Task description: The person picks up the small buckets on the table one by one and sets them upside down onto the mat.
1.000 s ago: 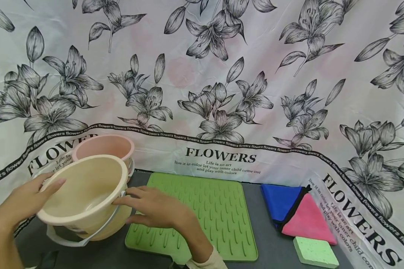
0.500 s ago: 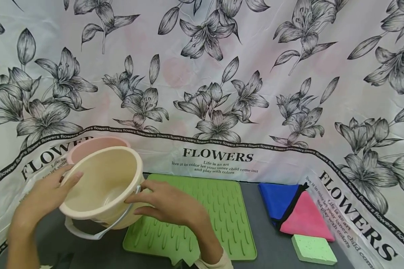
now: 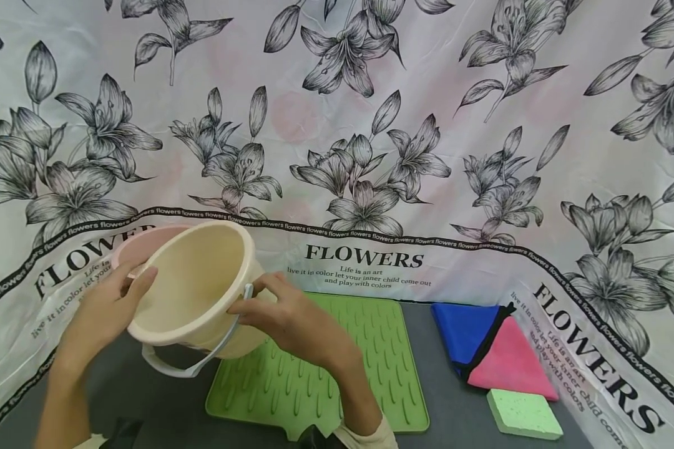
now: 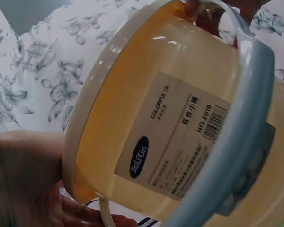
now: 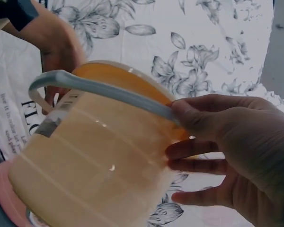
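A cream plastic bucket (image 3: 202, 287) is held tilted between both hands, its mouth facing up and toward the camera. My left hand (image 3: 103, 308) grips the rim on the left, thumb over the inside edge. On the other side my right hand (image 3: 292, 318) pinches the rim where the pale grey handle (image 5: 118, 97) joins it, fingertips against the outer wall. The handle hangs down in front in the head view. A printed label (image 4: 173, 135) on the bucket's side shows in the left wrist view. Partly hidden behind the bucket stands a pink bucket (image 3: 140, 244).
A green ridged mat (image 3: 365, 368) lies on the dark grey table (image 3: 449, 418), just right of the bucket. Farther right are a folded blue cloth (image 3: 463, 333), a pink cloth (image 3: 511, 362) and a light green sponge block (image 3: 525, 413). A flower-printed sheet (image 3: 365, 268) hangs behind.
Both hands have carried the cream bucket up and to the right, so its base now overlaps the green mat in the head view. The cloths and sponge have stayed put.
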Motion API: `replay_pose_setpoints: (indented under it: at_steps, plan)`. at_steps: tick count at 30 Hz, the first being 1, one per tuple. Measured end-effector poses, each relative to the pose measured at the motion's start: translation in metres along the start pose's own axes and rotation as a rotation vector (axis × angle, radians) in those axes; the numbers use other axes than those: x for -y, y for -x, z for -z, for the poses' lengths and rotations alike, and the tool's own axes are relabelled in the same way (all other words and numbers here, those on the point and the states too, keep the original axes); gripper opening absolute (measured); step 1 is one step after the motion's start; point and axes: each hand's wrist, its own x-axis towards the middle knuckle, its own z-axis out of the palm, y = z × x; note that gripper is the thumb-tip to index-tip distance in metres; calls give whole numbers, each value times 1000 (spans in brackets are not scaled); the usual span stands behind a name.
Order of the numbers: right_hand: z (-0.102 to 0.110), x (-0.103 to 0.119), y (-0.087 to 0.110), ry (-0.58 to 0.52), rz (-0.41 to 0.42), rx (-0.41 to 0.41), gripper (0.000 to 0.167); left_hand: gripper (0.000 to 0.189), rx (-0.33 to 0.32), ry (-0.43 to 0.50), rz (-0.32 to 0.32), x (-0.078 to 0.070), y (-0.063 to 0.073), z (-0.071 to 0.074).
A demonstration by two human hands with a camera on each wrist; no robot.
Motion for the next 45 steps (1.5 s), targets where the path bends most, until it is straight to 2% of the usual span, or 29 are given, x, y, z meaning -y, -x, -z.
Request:
replay_pose_setpoints:
  at_steps: [4,10,15,17,22,26,30,32,34,36,38,42,45]
  plan:
    - [3,-6,4,-119,-14,-112,24,60,-14,87,0,-9,-1,-8]
    - [6,-12,7,-105,-55,-243,22,59,-46,190,-61,-21,-4,-18]
    - [9,-16,11,-164,-111,-340,44,58,-44,271,-128,-29,-3,-26]
    - [10,-18,13,-182,-141,-359,51,59,-56,271,-147,-31,-1,-28]
    - [8,-26,16,-262,-252,-383,57,67,-87,272,-182,-34,1,-32]
    - [6,-33,20,-350,-336,-414,72,73,-98,319,-217,-40,0,-33]
    - [8,-38,27,-417,-401,-437,79,75,-104,436,-284,-45,2,-36]
    - [10,-39,31,-478,-442,-447,82,78,-99,573,-330,-47,2,-39]
    - [13,-39,33,-549,-478,-468,85,84,-92,717,-402,-48,0,-43]
    - [16,-40,36,-598,-512,-493,86,88,-84,805,-481,-50,-2,-47]
    - [18,-41,37,-612,-529,-512,85,90,-98,788,-545,-50,-5,-49]
    - [21,-42,39,-580,-571,-503,81,102,-162,620,-647,-51,-8,-53]
    - [23,-42,39,-601,-601,-507,78,118,-158,607,-702,-52,-10,-56]
